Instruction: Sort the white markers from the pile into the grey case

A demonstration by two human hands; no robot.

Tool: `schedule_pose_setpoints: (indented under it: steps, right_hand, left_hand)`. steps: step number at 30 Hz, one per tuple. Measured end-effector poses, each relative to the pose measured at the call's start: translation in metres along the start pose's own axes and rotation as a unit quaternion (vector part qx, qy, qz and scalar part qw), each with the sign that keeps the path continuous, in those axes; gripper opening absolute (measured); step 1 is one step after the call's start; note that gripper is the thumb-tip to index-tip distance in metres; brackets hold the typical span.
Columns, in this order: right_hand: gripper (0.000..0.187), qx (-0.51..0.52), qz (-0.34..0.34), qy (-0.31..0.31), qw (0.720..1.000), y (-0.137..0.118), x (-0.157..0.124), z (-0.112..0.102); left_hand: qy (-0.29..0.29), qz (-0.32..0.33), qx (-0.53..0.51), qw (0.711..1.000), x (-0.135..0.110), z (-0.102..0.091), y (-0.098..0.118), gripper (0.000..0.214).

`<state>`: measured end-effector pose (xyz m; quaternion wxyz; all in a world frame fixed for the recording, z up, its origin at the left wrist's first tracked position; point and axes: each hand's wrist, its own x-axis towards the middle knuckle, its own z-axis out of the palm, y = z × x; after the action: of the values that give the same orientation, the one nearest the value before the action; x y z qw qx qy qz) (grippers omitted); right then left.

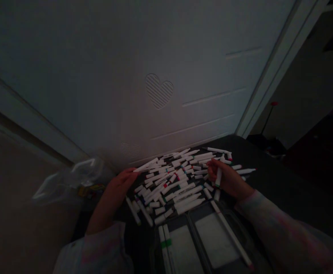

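Right hand (pixel 227 179) grips a white marker (pixel 218 176) upright at the marker pile (pixel 172 186); left hand (pixel 121 185) lies open, fingertips touching the pile's left edge

You hold a thin white plastic marker pen with a green band (pixel 218 176) in your right hand (pixel 227 179). It points to 12 o'clock, at the 3 o'clock side of the heap of white marker pens (pixel 178 184). A long white pen (pixel 145 166) lies flat at the heap's 10 o'clock edge and touches your left hand (pixel 121 184).

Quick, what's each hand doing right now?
Left hand: open, at the marker pile's edge.
Right hand: closed on a white marker.
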<state>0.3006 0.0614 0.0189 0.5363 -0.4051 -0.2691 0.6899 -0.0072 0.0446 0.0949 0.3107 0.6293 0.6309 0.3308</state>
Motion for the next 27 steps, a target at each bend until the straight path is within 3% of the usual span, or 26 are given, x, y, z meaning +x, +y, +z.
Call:
schedule_pose_setpoints:
  steps: [5,15,21,27]
  right_hand:
    - [0.021,-0.001,0.006,-0.009,1.0,0.003,0.002,-0.005]
    - [0.024,-0.001,0.012,-0.003,1.0,0.004,0.003,-0.006]
    - [0.025,0.008,0.002,0.009,1.0,0.004,0.004,-0.005]
    - [0.023,0.016,0.002,0.0,1.0,0.002,0.003,-0.004]
  left_hand:
    - [-0.002,-0.029,0.011,1.0,0.007,-0.004,-0.013,0.028]
    - [-0.054,-0.068,-0.054,0.995,0.024,0.027,-0.028,0.021]
    - [-0.082,-0.088,-0.136,0.983,0.027,0.047,-0.031,0.023]
    - [-0.046,-0.131,-0.294,0.946,0.027,0.056,-0.03,0.022]
